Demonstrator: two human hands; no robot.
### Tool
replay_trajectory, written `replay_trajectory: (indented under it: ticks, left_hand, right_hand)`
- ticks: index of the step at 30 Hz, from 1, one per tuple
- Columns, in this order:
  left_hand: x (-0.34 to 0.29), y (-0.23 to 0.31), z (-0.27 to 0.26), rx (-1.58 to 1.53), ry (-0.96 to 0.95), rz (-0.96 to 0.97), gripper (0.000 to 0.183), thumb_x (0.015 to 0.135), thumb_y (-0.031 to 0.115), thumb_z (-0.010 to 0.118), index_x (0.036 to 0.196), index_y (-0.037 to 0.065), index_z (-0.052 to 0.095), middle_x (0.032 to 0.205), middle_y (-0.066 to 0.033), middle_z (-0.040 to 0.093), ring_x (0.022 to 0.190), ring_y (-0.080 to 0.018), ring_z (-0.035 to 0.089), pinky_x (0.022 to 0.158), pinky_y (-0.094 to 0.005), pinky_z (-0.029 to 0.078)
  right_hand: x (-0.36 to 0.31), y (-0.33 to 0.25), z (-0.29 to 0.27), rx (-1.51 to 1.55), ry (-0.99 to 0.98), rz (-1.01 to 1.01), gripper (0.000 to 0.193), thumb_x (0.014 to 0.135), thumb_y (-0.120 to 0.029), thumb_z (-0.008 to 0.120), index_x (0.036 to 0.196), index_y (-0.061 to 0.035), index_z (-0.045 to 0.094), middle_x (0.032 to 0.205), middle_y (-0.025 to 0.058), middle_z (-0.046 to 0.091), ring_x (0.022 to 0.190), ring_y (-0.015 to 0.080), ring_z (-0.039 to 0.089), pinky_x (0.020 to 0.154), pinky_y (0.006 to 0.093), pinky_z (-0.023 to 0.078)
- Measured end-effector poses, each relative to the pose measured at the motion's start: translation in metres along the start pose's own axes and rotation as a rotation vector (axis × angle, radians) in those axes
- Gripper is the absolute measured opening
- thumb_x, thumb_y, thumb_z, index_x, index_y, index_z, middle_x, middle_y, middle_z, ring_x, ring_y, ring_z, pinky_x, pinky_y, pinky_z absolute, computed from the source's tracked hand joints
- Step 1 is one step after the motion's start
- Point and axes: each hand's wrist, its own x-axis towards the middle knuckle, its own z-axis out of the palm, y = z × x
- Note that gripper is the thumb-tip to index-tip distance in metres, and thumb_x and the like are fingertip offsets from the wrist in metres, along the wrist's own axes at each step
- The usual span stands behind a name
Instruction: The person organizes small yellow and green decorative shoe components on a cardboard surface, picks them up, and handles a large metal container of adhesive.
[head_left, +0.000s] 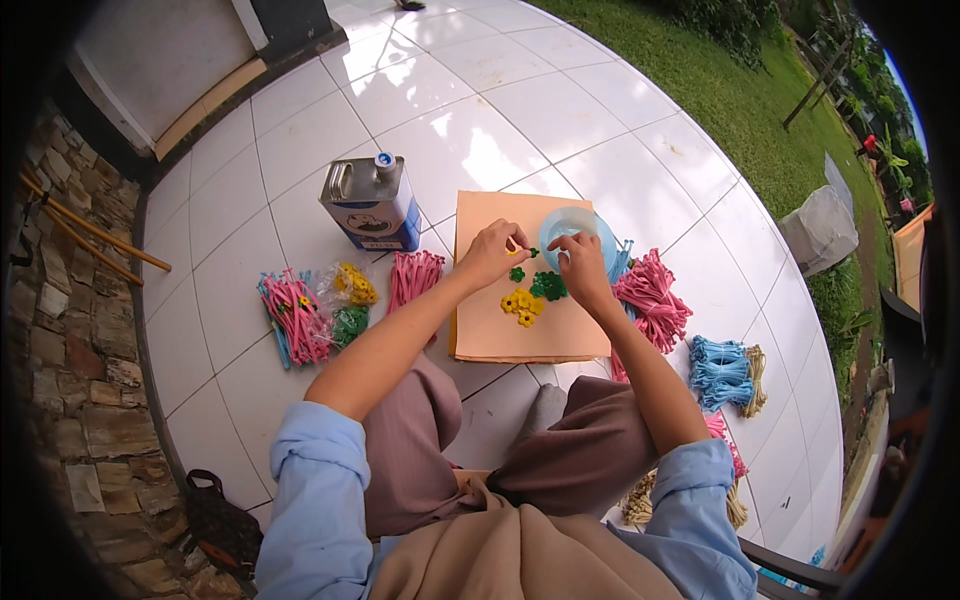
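My left hand (490, 256) is closed in a pinch over the tan board, with a small yellow flower (512, 252) at its fingertips. A small green piece (534, 252) shows just beside them; whether it is held I cannot tell. My right hand (584, 266) is pinched over the near rim of a translucent blue bowl (597, 224); what its fingers hold, if anything, is too small to make out. Below the hands, green leaf-shaped pieces (548, 286) lie in a pile, with one green piece (517, 273) apart. Several yellow flowers (523, 306) sit nearer me on the board (485, 340).
A metal can (372, 205) with a blue cap stands left of the board. Pink bundles (415, 278) and bags of yellow (355, 284) and green pieces (350, 325) lie nearby. Pink (655, 300), blue (720, 372) and beige bundles (756, 380) lie at right on white floor tiles.
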Motion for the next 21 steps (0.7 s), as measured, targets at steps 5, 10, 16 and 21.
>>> replay_trajectory:
  ticks: [5, 10, 16, 21]
  left_hand:
    - [0.011, 0.007, 0.007, -0.107, -0.014, 0.113, 0.017, 0.079, 0.011, 0.062, 0.09, 0.003, 0.052, 0.085, -0.0104, 0.059, 0.077, -0.0217, 0.06, 0.068, -0.0318, 0.048]
    - [0.01, 0.01, 0.015, -0.003, -0.076, 0.089, 0.017, 0.082, 0.011, 0.057, 0.092, 0.002, 0.048, 0.085, -0.0125, 0.059, 0.08, -0.0259, 0.059, 0.072, -0.0351, 0.047]
    - [0.01, 0.007, 0.016, -0.018, -0.067, 0.041, 0.017, 0.082, 0.011, 0.057, 0.092, 0.002, 0.047, 0.085, -0.013, 0.059, 0.082, -0.0264, 0.06, 0.073, -0.0358, 0.046]
    - [0.015, 0.01, 0.012, 0.031, 0.103, 0.077, 0.018, 0.079, 0.014, 0.063, 0.086, 0.001, 0.052, 0.083, -0.0116, 0.061, 0.079, -0.0221, 0.062, 0.071, -0.0329, 0.048]
  right_hand:
    - [-0.002, -0.01, -0.01, -0.01, -0.047, -0.027, 0.018, 0.073, 0.0, 0.054, 0.082, -0.011, 0.066, 0.086, 0.011, 0.056, 0.088, 0.0288, 0.05, 0.08, 0.0386, 0.043]
    - [-0.003, -0.007, -0.021, -0.086, -0.028, -0.051, 0.018, 0.071, 0.001, 0.054, 0.078, -0.0097, 0.066, 0.085, 0.0107, 0.056, 0.087, 0.0292, 0.051, 0.076, 0.0386, 0.045]
    - [-0.005, 0.001, -0.027, -0.105, -0.03, 0.016, 0.02, 0.069, 0.001, 0.054, 0.082, -0.0094, 0.065, 0.09, 0.0117, 0.055, 0.09, 0.0295, 0.05, 0.077, 0.0391, 0.045]
    - [-0.006, 0.004, -0.021, -0.06, -0.065, -0.051, 0.027, 0.069, 0.002, 0.054, 0.089, -0.0128, 0.066, 0.097, 0.0111, 0.053, 0.094, 0.029, 0.048, 0.078, 0.0389, 0.044]
